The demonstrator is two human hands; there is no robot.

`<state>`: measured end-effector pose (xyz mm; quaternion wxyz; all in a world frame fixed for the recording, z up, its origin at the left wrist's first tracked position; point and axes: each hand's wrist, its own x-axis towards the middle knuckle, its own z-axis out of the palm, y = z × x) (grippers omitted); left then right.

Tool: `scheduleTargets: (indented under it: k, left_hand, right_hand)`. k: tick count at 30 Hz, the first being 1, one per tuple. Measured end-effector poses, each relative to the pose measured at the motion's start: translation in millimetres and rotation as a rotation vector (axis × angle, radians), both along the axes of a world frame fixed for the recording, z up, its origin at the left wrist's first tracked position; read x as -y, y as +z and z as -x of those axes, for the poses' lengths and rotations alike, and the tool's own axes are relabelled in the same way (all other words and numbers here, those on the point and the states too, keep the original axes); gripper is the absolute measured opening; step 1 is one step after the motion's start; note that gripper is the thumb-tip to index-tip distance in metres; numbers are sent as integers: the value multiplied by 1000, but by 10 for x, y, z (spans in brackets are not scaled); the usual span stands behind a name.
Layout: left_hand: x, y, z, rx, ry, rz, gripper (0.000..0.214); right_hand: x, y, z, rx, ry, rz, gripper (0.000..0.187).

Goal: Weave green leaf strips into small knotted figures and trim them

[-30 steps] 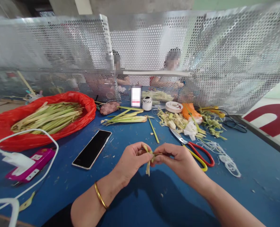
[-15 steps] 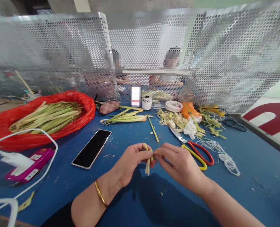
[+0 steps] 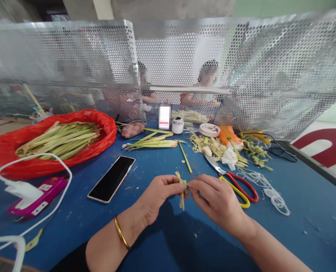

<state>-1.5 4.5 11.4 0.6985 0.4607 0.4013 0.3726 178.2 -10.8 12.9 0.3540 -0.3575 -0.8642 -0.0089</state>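
Note:
My left hand (image 3: 156, 196) and my right hand (image 3: 214, 198) meet above the blue table (image 3: 170, 234), both pinching a small folded strip of pale green leaf (image 3: 181, 189). The strip's ends stick up and hang down between my fingertips. A gold bangle sits on my left wrist. Red-and-yellow scissors (image 3: 236, 183) lie just right of my right hand. A black phone (image 3: 112, 178) lies to the left of my left hand.
A red bag of green stalks (image 3: 57, 141) lies at the left, with a pink power bank and white cable (image 3: 34, 194) in front. Loose stalks (image 3: 153, 141), cut scraps (image 3: 216, 147), white string (image 3: 270, 189) and tape rolls lie beyond. People sit behind a perforated metal screen (image 3: 185, 64).
My hands have stayed in place, with my right fingers moving closer onto the leaf strip. The view has shifted slightly.

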Motion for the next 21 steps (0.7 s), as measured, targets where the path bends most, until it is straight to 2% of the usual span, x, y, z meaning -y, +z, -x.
scheduleTargets:
  k: [2, 7, 9, 14, 18, 21]
  left_hand:
    - [3, -1, 4, -4, -2, -15, 17]
    - [-5, 13, 24, 42, -51, -18, 21]
    - [-9, 23, 25, 65, -67, 8, 26]
    - [-23, 31, 29, 14, 0, 26, 24]
    - [-26, 48, 50, -23, -76, 91, 27]
    - [-35, 86, 61, -88, -86, 74, 25]
  right_hand:
    - [7, -4, 19, -56, 25, 47, 21]
    - [8, -8, 37, -300, 57, 299, 16]
    - [-5, -23, 30, -312, 48, 330, 16]
    - [-53, -68, 15, -141, 95, 229, 16]
    - [-58, -22, 8, -58, 66, 149, 20]
    - [-57, 5, 10, 70, 47, 17, 22]
